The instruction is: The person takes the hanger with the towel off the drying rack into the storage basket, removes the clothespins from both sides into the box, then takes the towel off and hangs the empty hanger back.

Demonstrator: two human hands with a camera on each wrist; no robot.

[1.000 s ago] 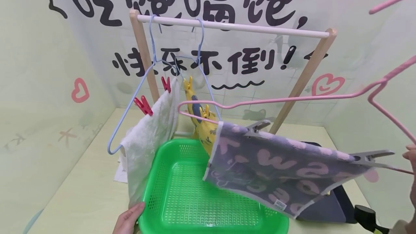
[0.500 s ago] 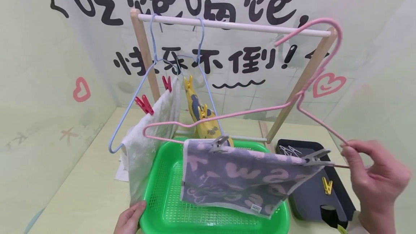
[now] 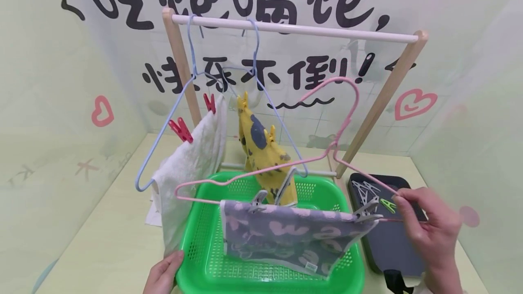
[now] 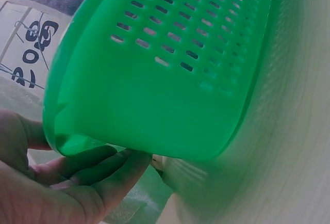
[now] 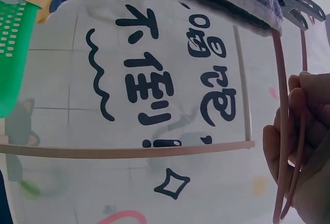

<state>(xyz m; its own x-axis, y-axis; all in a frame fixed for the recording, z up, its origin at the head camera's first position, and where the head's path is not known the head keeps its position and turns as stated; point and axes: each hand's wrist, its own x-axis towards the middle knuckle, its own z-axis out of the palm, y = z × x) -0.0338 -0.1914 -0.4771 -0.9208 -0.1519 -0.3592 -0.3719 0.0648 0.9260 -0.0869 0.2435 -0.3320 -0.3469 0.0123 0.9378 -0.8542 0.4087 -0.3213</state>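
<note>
My right hand (image 3: pixel 433 226) pinches one end of a pink clothes hanger (image 3: pixel 335 143) between thumb and fingers. From its lower bar hangs a grey towel (image 3: pixel 290 237) with pink lettering, fastened by two grey clothespins (image 3: pixel 258 202). The hanger's hook points up and left, lower than the white rail (image 3: pixel 306 30). In the right wrist view, fingers of the right hand (image 5: pixel 314 131) lie behind the pink bars. The left hand (image 3: pixel 165 273) holds the left rim of a green plastic basket (image 3: pixel 188 257); its fingers curl under that rim in the left wrist view.
On the wooden rack (image 3: pixel 377 103) hang blue hangers (image 3: pixel 165 124), bearing a white towel (image 3: pixel 192 167) with red clothespins (image 3: pixel 181 129) and a yellow patterned cloth (image 3: pixel 261 153) with yellow ones. A dark tray (image 3: pixel 396 248) with several clothespins stands right of the basket.
My right hand has come in from the right edge, carrying the pink hanger and grey towel left and lower over the basket. The yellow cloth has swung right. The left hand stays put.
</note>
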